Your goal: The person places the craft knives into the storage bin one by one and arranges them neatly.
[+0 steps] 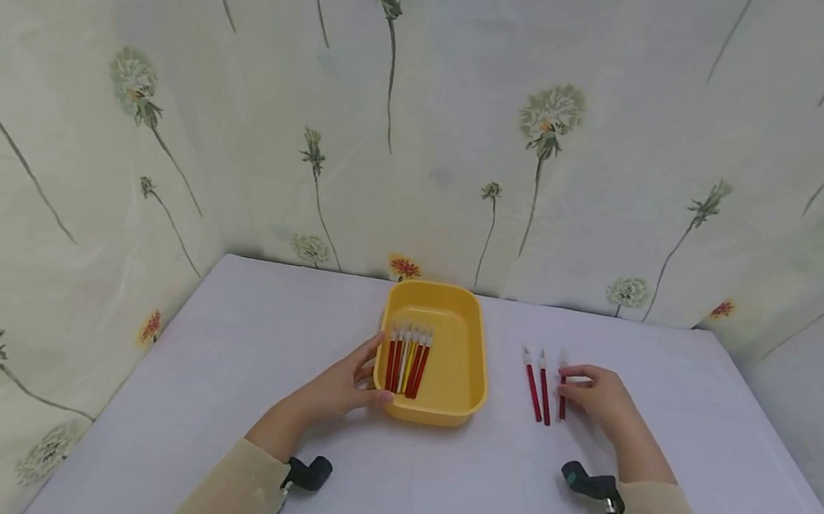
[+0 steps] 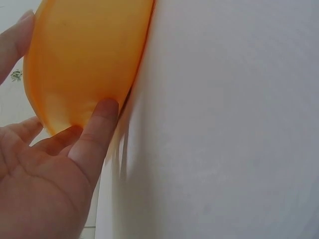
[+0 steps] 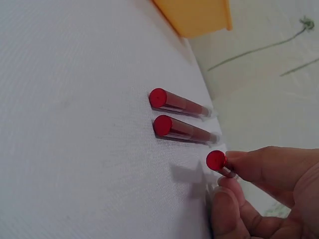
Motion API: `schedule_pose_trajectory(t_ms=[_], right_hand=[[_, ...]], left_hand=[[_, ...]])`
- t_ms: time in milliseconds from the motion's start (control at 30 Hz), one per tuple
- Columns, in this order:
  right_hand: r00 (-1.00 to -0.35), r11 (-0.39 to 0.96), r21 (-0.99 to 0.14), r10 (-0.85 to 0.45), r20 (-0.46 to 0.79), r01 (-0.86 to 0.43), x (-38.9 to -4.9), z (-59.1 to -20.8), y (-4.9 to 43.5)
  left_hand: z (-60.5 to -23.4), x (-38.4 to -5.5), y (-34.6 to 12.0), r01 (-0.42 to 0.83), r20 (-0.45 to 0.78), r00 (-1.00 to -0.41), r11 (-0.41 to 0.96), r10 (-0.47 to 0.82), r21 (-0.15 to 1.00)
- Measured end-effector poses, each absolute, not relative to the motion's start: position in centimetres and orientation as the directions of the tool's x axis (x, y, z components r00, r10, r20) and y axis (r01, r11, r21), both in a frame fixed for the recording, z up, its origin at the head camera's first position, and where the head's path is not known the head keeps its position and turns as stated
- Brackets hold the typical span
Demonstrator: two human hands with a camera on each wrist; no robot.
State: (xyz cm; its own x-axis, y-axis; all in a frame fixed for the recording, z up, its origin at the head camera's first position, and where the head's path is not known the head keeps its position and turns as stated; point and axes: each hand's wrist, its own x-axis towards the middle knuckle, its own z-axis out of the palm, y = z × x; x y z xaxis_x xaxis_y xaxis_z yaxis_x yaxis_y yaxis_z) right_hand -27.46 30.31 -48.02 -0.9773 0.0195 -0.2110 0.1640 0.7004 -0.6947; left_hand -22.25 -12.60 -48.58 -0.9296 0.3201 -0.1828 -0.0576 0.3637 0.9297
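Note:
My left hand (image 1: 338, 385) holds the near left corner of a yellow plastic tray (image 1: 453, 395), its thumb at the near rim. In the left wrist view, the fingers (image 2: 99, 129) press against the tray's outer wall (image 2: 94, 55). Several slim pens (image 1: 408, 365) with whitish tips lie side by side in the tray, mostly red, one yellow. Right of the tray, my right hand (image 1: 596, 398) pinches a red pen (image 3: 216, 160) between thumb and fingers. Two more red pens (image 1: 533, 391) lie beside it on the table, tips pointing away from me.
A white cloth covers the table (image 1: 261, 333). Behind it hangs a pale curtain (image 1: 441, 126) printed with dandelions. Dark camera mounts (image 1: 588, 481) are strapped at both wrists.

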Motion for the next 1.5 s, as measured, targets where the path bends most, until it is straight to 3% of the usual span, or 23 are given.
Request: schedule_pose_trajectory(t_ms=[500,1100,1500], right_hand=[[-0.971,0.51,-0.832,0.027,-0.239,0.219,-25.5,-45.7,29.3],[-0.981,0.425,-0.888,-0.001,-0.192,0.174,-24.8,-43.0,26.1],[-0.974,0.42,-0.886,-0.016,-0.224,0.197,-25.0,-42.4,21.3]], left_hand=[[-48.7,-22.3,-12.7,-0.04,-0.17,-0.932,0.375,0.321,0.926],[-48.6,-22.1,-12.6,-0.046,-0.174,-0.933,0.375,0.316,0.926],[-48.4,-22.0,-12.6,-0.051,-0.181,-0.932,0.382,0.313,0.923]])
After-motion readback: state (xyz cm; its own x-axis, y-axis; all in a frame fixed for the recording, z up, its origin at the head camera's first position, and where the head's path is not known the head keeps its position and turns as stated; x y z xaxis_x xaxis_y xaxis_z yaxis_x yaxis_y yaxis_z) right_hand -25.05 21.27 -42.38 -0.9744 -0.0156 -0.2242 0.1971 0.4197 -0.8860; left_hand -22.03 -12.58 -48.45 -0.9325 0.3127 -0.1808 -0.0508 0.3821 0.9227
